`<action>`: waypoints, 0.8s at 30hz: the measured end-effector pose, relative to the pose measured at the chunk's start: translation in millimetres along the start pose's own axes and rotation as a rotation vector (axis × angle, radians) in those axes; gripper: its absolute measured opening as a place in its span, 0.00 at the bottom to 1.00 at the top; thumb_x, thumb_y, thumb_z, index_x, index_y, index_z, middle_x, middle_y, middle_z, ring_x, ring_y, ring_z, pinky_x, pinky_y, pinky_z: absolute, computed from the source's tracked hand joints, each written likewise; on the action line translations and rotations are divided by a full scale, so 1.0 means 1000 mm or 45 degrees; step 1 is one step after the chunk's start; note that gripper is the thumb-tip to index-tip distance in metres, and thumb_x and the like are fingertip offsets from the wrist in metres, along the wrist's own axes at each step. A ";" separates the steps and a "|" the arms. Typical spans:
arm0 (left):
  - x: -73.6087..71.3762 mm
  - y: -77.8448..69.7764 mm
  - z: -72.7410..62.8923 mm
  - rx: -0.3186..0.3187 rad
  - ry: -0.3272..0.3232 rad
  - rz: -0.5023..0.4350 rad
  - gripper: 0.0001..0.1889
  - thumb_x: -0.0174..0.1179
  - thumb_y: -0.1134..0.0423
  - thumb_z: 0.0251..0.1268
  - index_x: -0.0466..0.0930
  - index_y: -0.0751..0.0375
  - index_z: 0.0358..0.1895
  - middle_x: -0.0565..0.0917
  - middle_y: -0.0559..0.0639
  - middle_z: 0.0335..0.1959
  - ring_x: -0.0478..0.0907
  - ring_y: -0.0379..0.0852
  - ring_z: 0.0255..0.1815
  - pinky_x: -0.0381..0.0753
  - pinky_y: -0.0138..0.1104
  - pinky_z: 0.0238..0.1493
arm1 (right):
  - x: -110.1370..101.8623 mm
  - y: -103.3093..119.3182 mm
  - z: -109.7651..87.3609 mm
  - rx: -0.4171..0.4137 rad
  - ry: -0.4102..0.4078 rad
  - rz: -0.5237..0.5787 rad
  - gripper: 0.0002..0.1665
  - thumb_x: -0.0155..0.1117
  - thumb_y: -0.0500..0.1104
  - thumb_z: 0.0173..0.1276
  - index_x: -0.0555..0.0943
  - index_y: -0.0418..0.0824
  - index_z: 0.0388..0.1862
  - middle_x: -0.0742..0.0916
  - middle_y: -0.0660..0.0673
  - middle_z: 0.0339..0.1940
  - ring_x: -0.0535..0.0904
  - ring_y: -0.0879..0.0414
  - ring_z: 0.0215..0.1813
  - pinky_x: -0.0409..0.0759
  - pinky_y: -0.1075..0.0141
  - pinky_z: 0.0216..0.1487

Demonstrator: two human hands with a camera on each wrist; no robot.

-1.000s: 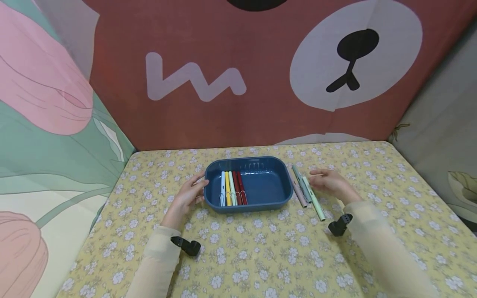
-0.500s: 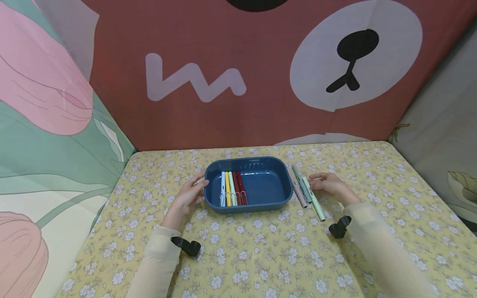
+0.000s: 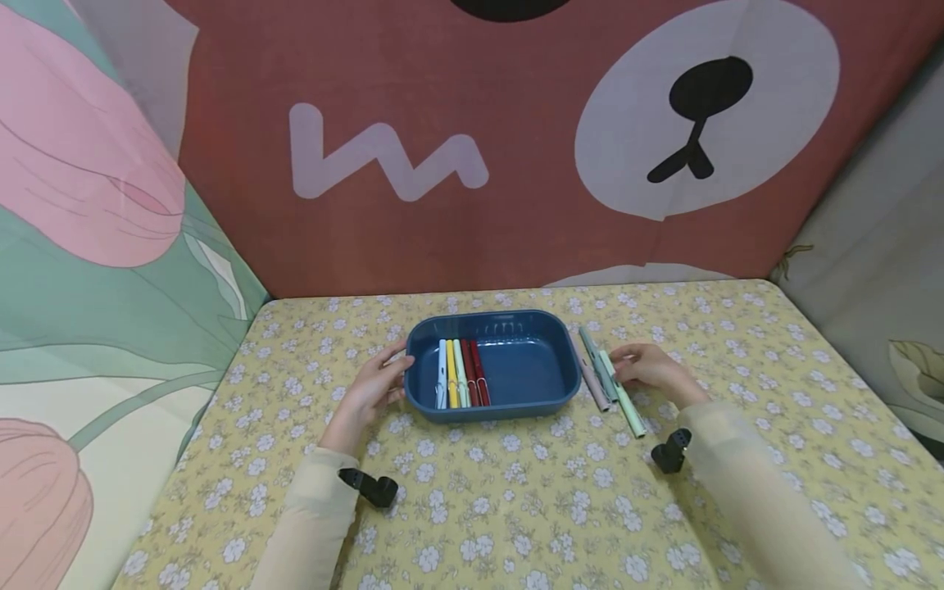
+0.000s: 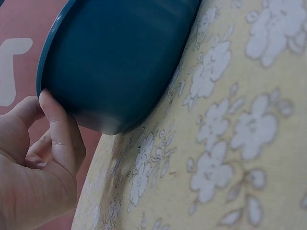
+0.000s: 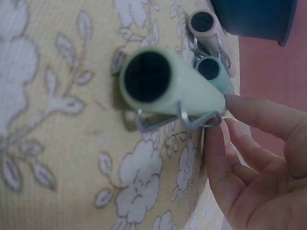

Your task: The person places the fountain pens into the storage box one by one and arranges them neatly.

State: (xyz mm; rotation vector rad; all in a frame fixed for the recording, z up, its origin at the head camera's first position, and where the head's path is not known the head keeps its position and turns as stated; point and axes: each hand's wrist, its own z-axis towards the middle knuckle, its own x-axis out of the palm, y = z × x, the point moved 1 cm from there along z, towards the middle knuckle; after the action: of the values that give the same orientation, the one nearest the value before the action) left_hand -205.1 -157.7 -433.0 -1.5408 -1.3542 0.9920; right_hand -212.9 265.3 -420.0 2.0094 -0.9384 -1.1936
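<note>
My left hand [image 3: 370, 385] holds the left end of a dark blue rectangular tray [image 3: 472, 415], its thumb over the rim. In the left wrist view, fingertips touch the tray wall [image 4: 120, 57]. To the tray's right, my right hand [image 3: 655, 370] pinches a light green pen [image 3: 628, 406] between thumb and fingers. That pen lies on the cloth, its wire clip [image 5: 192, 122] showing in the right wrist view. Beside it lie a grey-green pen [image 3: 599, 365] and a greyish pink pen [image 3: 594, 387].
Inside the tray's left half lie a light blue pen [image 3: 441, 369], a yellow pen [image 3: 451, 373], a pale green pen [image 3: 460, 373] and dark red pens [image 3: 479, 373], side by side. A flowered yellow cloth [image 3: 501, 508] covers the table. A red printed backdrop [image 3: 413, 246] stands behind.
My right hand has come slightly down and left onto the light green pen, and its fingers have closed on it. The left hand and the tray have stayed put.
</note>
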 end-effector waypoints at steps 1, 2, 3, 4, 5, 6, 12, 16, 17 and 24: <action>0.000 0.000 -0.001 0.010 0.008 -0.012 0.30 0.56 0.54 0.70 0.59 0.47 0.73 0.78 0.43 0.37 0.74 0.34 0.26 0.76 0.25 0.26 | 0.001 0.001 0.000 0.011 -0.009 -0.015 0.33 0.59 0.32 0.64 0.63 0.23 0.67 0.78 0.30 0.52 0.79 0.61 0.38 0.83 0.65 0.44; 0.000 -0.001 -0.002 0.015 0.011 -0.016 0.31 0.57 0.54 0.69 0.59 0.48 0.73 0.78 0.43 0.36 0.74 0.34 0.26 0.76 0.25 0.26 | 0.001 0.001 0.000 0.018 -0.014 -0.033 0.33 0.60 0.33 0.64 0.63 0.23 0.66 0.78 0.30 0.52 0.80 0.61 0.38 0.83 0.65 0.44; 0.000 -0.001 -0.003 0.017 0.012 -0.021 0.31 0.57 0.53 0.69 0.59 0.48 0.73 0.78 0.42 0.36 0.74 0.34 0.26 0.76 0.25 0.26 | 0.002 0.001 0.001 0.028 -0.019 -0.050 0.33 0.60 0.33 0.64 0.64 0.23 0.66 0.78 0.30 0.52 0.79 0.61 0.38 0.83 0.65 0.43; 0.000 -0.002 -0.003 0.020 0.017 -0.022 0.32 0.57 0.53 0.68 0.59 0.49 0.73 0.77 0.42 0.36 0.73 0.34 0.26 0.76 0.25 0.26 | 0.002 0.002 0.001 0.034 -0.019 -0.060 0.32 0.60 0.34 0.65 0.64 0.23 0.66 0.78 0.30 0.52 0.80 0.60 0.38 0.83 0.65 0.42; -0.001 -0.002 -0.003 0.015 0.015 -0.027 0.32 0.57 0.53 0.68 0.59 0.49 0.73 0.77 0.42 0.36 0.73 0.34 0.26 0.75 0.25 0.26 | 0.002 0.002 0.001 0.043 -0.023 -0.067 0.32 0.60 0.34 0.65 0.64 0.23 0.65 0.78 0.31 0.51 0.80 0.60 0.38 0.83 0.65 0.42; -0.001 -0.002 -0.002 0.004 0.009 -0.029 0.31 0.57 0.53 0.69 0.60 0.48 0.73 0.77 0.42 0.35 0.73 0.34 0.26 0.75 0.25 0.26 | 0.002 0.002 0.001 0.048 -0.024 -0.073 0.32 0.60 0.34 0.65 0.64 0.23 0.65 0.78 0.31 0.51 0.80 0.60 0.38 0.83 0.65 0.42; 0.000 -0.001 0.003 -0.063 -0.018 -0.015 0.27 0.53 0.56 0.72 0.61 0.43 0.72 0.76 0.43 0.34 0.73 0.34 0.24 0.75 0.25 0.25 | 0.003 0.002 0.002 0.047 -0.045 -0.130 0.30 0.59 0.37 0.67 0.66 0.23 0.63 0.79 0.32 0.50 0.80 0.58 0.38 0.83 0.64 0.42; 0.001 -0.002 0.003 -0.070 -0.018 -0.014 0.27 0.53 0.56 0.72 0.61 0.42 0.72 0.75 0.42 0.32 0.72 0.34 0.24 0.75 0.25 0.23 | 0.005 0.004 0.002 0.048 -0.081 -0.205 0.27 0.61 0.38 0.66 0.69 0.25 0.60 0.81 0.36 0.44 0.78 0.59 0.34 0.81 0.65 0.37; 0.001 -0.003 0.002 -0.070 -0.021 -0.021 0.27 0.53 0.56 0.72 0.61 0.42 0.72 0.75 0.42 0.32 0.72 0.34 0.24 0.75 0.25 0.23 | 0.005 0.005 0.002 0.040 -0.079 -0.217 0.27 0.61 0.38 0.66 0.69 0.25 0.59 0.81 0.36 0.44 0.78 0.59 0.34 0.81 0.65 0.37; 0.000 -0.005 -0.002 -0.044 0.015 -0.042 0.29 0.53 0.57 0.72 0.58 0.46 0.74 0.75 0.41 0.30 0.72 0.33 0.22 0.75 0.25 0.23 | 0.001 0.004 -0.001 0.001 -0.047 -0.132 0.23 0.59 0.36 0.65 0.72 0.21 0.54 0.81 0.37 0.45 0.78 0.63 0.33 0.82 0.67 0.39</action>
State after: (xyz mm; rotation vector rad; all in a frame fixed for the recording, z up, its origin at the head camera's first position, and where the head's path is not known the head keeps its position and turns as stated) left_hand -204.7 -157.2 -427.8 -1.5424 -1.3909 0.9423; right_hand -212.9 262.2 -417.4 2.0645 -0.8614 -1.2905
